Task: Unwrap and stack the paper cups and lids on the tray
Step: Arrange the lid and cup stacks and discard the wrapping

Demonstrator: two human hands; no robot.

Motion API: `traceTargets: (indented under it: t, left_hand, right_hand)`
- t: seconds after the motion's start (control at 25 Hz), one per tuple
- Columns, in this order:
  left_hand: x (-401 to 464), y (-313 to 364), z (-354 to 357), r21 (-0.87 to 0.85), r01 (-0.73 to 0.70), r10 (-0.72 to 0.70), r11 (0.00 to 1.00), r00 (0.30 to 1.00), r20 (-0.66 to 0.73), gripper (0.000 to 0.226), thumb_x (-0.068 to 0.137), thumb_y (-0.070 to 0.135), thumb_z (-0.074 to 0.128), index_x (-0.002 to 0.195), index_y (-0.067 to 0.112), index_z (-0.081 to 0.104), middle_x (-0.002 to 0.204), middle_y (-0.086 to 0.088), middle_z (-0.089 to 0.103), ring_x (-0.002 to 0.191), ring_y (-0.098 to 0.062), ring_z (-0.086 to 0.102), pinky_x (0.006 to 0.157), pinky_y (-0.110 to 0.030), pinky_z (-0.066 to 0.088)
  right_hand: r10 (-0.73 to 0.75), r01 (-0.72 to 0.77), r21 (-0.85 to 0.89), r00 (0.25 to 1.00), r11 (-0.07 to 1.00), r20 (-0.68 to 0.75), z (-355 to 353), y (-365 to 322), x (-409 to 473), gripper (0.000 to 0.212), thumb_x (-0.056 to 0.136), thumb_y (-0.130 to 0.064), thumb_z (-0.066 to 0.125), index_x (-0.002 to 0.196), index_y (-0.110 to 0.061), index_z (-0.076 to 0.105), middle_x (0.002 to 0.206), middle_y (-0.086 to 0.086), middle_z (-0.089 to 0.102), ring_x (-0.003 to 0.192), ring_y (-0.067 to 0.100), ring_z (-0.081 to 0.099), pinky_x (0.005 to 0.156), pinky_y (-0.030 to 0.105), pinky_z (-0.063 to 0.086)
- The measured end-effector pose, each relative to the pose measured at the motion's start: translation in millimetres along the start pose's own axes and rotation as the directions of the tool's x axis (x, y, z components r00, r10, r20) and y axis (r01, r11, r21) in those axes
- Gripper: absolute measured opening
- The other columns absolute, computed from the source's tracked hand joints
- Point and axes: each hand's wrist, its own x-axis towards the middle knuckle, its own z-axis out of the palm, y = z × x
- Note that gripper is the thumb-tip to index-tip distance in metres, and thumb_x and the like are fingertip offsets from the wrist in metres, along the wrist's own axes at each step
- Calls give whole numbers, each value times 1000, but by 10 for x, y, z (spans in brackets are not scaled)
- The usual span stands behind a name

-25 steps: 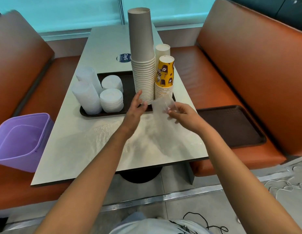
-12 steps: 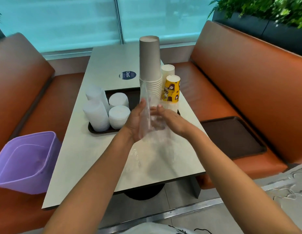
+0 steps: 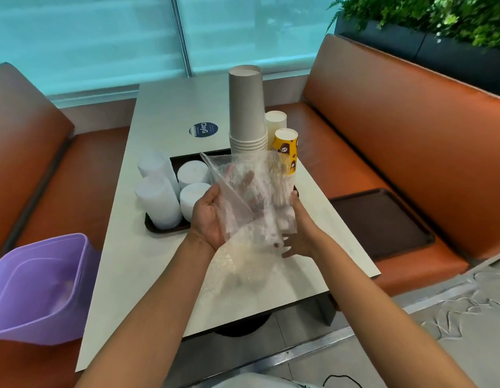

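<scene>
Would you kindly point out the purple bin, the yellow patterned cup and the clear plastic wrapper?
purple bin [image 3: 33, 287]: head view, inner wall.
yellow patterned cup [image 3: 286, 145]: head view, upper side.
clear plastic wrapper [image 3: 248, 197]: head view, crumpled middle.

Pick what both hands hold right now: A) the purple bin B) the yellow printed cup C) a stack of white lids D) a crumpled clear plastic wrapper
D: the left hand and right hand are gathering a clear plastic wrapper between them above the table; the yellow printed cup and white lids sit untouched on the tray, and the purple bin is off to the left.
</scene>
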Motion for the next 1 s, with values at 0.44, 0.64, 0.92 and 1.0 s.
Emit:
traceTargets:
  t: [0.44,0.64,0.92,1.0]
  left_hand:
    - [-190,200,-511,90,20,21,996,903,-430,28,84,21,47,95,15,72,111,-10,67,91,-29,67,71,-40,57]
    - [-278,141,-706,746,463,703,480,306,-642,22,83,15,56,104,9,59,107,-14,55,92,-32,54,76,-37,46]
    - [-128,-837,-475,809,339,133,-480,940,-315,54,89,47,54,138,29,38,124,-4,49,110,-24,55,83,-32,45]
    - [-129,-899,-581,780,322,169,-537,947,-275,53,92,40,52,140,25,36,128,-6,46,109,-27,55,83,-32,45]
  right_hand:
    - [-294,279,-97,933,955,-208,-216,59,21,55,90,-6,60,136,-21,33,90,3,59,52,11,41,56,29,42]
    - [-259,142,-316,894,938,-365,-286,254,49,58,85,-11,65,134,-18,34,113,15,61,62,17,51,54,26,43]
    - [-295,113,-418,867,901,-401,-274,448,157,42,89,-16,62,127,-12,46,107,14,58,56,19,52,42,23,42]
    - [-343,129,-480,854,868,-391,-287,437,150,41,89,-8,59,127,-11,46,94,11,59,52,18,51,38,21,41]
